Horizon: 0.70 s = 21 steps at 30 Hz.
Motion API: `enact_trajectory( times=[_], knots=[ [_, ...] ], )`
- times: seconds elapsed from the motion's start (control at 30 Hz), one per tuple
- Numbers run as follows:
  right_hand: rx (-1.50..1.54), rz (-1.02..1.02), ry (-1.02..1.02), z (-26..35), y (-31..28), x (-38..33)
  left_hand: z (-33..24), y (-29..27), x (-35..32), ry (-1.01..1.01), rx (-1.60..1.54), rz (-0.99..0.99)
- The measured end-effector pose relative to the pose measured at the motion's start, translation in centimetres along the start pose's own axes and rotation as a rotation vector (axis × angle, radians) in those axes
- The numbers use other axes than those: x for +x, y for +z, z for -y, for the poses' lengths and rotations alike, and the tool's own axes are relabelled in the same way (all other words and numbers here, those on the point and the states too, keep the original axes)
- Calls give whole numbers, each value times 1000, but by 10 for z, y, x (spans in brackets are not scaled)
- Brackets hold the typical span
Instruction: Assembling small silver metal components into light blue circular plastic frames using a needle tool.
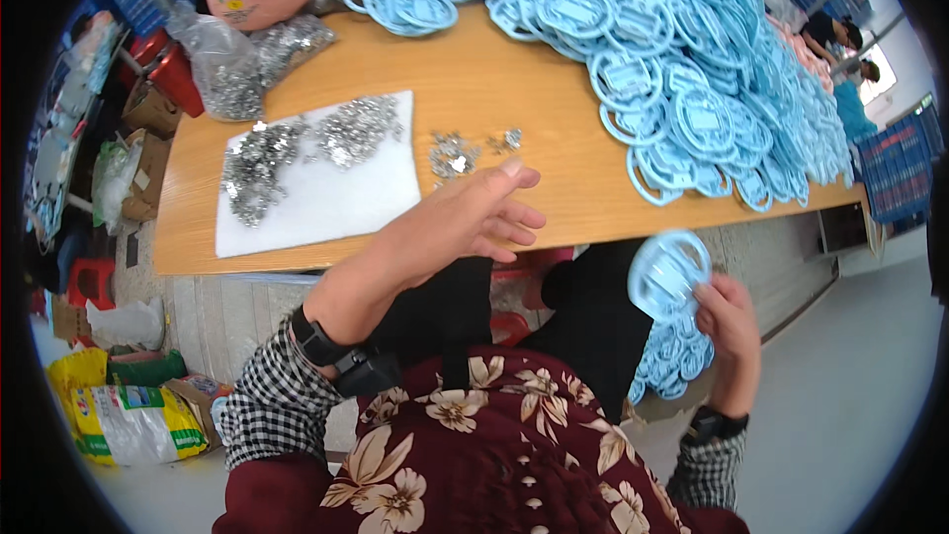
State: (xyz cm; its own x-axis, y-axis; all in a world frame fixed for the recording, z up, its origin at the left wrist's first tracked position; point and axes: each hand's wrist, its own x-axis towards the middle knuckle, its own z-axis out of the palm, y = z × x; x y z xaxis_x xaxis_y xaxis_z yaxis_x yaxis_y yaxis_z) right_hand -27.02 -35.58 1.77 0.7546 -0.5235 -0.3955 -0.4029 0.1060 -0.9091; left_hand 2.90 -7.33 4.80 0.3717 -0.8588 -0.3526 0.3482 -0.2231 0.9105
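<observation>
You have one blue plastic piece (668, 275) up in your right hand (732, 318), in front of the table (554, 200) edge and over your lap's right side, so by the look of it you are partway through a single piece. A big heap of similar blue pieces (707, 124) covers the far and right part of the table, and a smaller pile of blue pieces (672, 361) lies low down, beneath the piece you hold. Which of these two lots is done and which is left, you cannot tell from here; the large heap suggests the work is far from over if that is the waiting lot. Plenty of small metal bits remain: two mounds of silver bits (358, 131) on the white sheet (326, 222), and loose silver bits (454, 156) on the bare wood, just beyond your left hand (463, 216). As for the grip, your right fingers are closed on the piece's lower right edge, thumb on the near face, leaving most of it uncovered. Your left hand is loosely open, fingers apart and slightly curled, near the table's front edge, with nothing visible in it; whether it touches the wood, you cannot tell.
</observation>
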Motion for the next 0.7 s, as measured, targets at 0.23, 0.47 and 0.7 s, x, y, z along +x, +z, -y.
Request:
enact_trajectory(
  times=[0.23, 0.47, 0.7],
  knots=[
    [-804, -670, -5, -143, -157, -41, -55, -78, 34, 121, 792, -345],
    [-406, -389, -244, -71, -27, 18, -69, -171, 111, 973, 1687, -914],
    [-511, -236, -385, 5, 63, 23, -96, -193, 143, 255, 2052, -645]
  ],
)
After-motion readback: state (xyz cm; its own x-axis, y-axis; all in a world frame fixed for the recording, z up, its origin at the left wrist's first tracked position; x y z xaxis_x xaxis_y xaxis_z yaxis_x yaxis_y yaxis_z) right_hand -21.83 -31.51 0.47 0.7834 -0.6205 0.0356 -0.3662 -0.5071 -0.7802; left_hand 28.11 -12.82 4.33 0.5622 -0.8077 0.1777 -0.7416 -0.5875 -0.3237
